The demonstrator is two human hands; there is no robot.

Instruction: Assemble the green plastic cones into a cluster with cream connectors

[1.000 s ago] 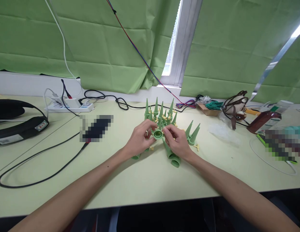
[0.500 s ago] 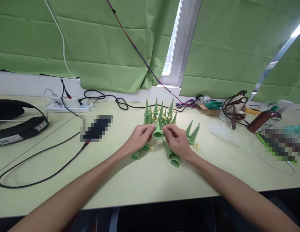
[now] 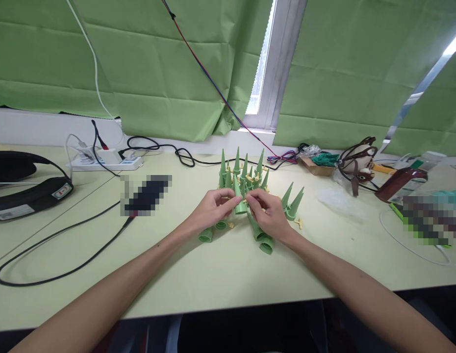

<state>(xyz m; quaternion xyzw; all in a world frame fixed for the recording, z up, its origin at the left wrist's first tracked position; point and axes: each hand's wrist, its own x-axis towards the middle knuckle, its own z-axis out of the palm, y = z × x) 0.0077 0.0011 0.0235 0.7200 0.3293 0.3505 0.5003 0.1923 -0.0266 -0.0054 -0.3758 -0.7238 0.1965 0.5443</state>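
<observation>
My left hand [image 3: 213, 210] and my right hand [image 3: 267, 212] meet over the middle of the pale green table [image 3: 220, 274], both pinched on one green plastic cone [image 3: 239, 200] that stands point up between them. My right fingertips press a small yellow piece against its side. Behind it stands a cluster of several upright green cones [image 3: 242, 171]. Two more cones [image 3: 292, 200] stand right of my right hand. Other cones lie on their sides under my hands, their open ends [image 3: 266, 244] toward me.
A white power strip [image 3: 106, 159] with black cables [image 3: 59, 245] lies at the back left, beside a black band-shaped device [image 3: 29, 193]. At the right are a brown-strapped bag [image 3: 356, 164], a brown bottle [image 3: 399, 184] and a clear plastic bag [image 3: 336, 200]. Green curtains hang behind.
The cone in my hands has turned from open end facing me to upright, point up. Both hands have stayed in the same spot and shifted their fingers on it.
</observation>
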